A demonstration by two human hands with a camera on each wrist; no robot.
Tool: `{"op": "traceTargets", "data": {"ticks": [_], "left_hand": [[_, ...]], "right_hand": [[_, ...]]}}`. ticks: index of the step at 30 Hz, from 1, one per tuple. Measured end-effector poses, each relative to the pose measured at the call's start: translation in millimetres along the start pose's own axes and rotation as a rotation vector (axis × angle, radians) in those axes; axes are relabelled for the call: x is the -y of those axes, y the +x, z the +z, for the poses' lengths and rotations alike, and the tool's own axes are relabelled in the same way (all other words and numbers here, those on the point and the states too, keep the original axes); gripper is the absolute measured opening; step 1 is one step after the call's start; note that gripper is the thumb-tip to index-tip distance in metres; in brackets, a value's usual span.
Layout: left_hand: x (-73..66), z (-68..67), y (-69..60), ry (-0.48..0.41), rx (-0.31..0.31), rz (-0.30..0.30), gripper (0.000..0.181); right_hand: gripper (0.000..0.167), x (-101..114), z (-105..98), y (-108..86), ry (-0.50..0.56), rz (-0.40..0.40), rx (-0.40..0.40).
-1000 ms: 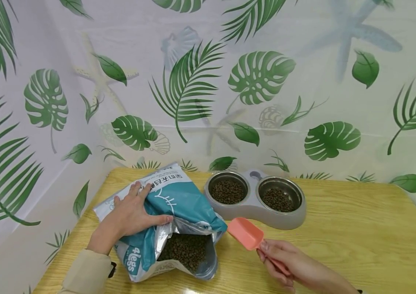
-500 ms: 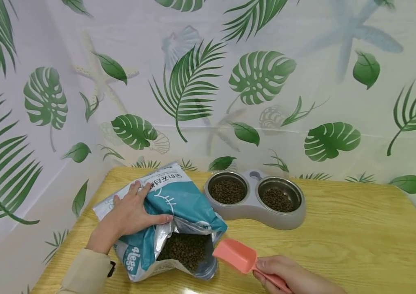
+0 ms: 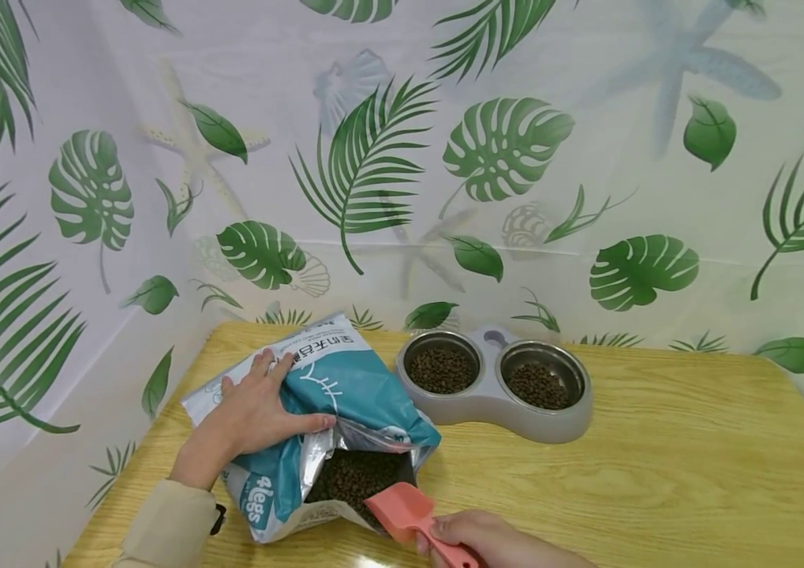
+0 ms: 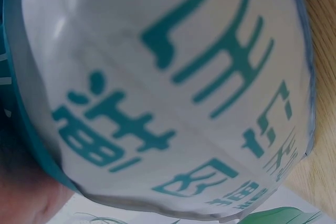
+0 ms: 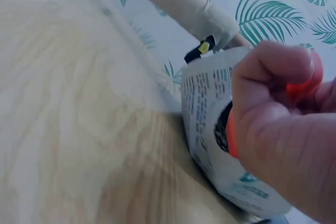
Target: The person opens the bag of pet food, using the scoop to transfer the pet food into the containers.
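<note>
A teal and white pet food bag (image 3: pixel 366 386) lies on its side, its mouth facing front and brown kibble (image 3: pixel 352 477) showing inside. My left hand (image 3: pixel 256 414) rests on top of the bag with fingers spread and thumb near the silver-lined opening. In my right hand (image 3: pixel 483 536) I grip the handle of a coral pink scoop (image 3: pixel 402 505). The scoop's front edge is at the bag's mouth, overlapping the kibble from above; whether it touches the kibble I cannot tell. In the right wrist view, the curled fingers (image 5: pixel 278 72) hide most of the scoop.
Behind and right of the bag stands a grey double bowl stand (image 3: pixel 515 422). Its left metal bowl (image 3: pixel 474 359) and right metal bowl (image 3: pixel 572 371) both contain kibble. Everything sits on a wooden table (image 3: pixel 693 465), with a leaf-patterned sheet (image 3: pixel 387 47) hanging behind.
My right hand has moved left and down, carrying the scoop from in front of the bowls to the bag's opening. The left hand and the bag have stayed put.
</note>
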State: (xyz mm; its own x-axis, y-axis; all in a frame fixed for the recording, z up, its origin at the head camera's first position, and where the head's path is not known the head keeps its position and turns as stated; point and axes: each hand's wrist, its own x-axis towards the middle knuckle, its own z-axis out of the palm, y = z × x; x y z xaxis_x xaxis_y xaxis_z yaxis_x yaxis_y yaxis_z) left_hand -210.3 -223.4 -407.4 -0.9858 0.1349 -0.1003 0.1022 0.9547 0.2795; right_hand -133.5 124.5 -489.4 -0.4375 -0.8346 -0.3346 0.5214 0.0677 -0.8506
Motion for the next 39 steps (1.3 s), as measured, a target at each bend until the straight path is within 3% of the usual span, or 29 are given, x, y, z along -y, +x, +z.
{"op": "traceTargets", "data": {"ticks": [5,13,19,24,33,39], "left_hand": [[0.1,0.4,0.0,-0.002,0.007,-0.007,0.128],[0.5,-0.3,0.4,-0.001,0.004,-0.009,0.128],[0.3,-0.3,0.7,-0.011,0.012,-0.011,0.128],[1.3,0.8,0.5,-0.012,0.011,-0.012,0.128],[1.5,1.5,1.2,-0.006,0.0,-0.004,0.128],[1.6,0.8,0.4,-0.007,-0.004,-0.005,0.128]], "right_hand": [[0.032,16.1,27.5,4.6,0.03,-0.032,-0.06],[0.03,25.1,41.2,21.1,0.095,0.015,-0.127],[0.033,24.6,44.6,33.3,-0.026,0.019,-0.256],[0.034,26.8,43.2,37.6,-0.124,0.006,-0.253],[0.033,20.6,25.8,39.8,-0.335,0.008,-0.225],[0.037,-26.4,-25.3,55.2,-0.455,-0.063,-0.15]]}}
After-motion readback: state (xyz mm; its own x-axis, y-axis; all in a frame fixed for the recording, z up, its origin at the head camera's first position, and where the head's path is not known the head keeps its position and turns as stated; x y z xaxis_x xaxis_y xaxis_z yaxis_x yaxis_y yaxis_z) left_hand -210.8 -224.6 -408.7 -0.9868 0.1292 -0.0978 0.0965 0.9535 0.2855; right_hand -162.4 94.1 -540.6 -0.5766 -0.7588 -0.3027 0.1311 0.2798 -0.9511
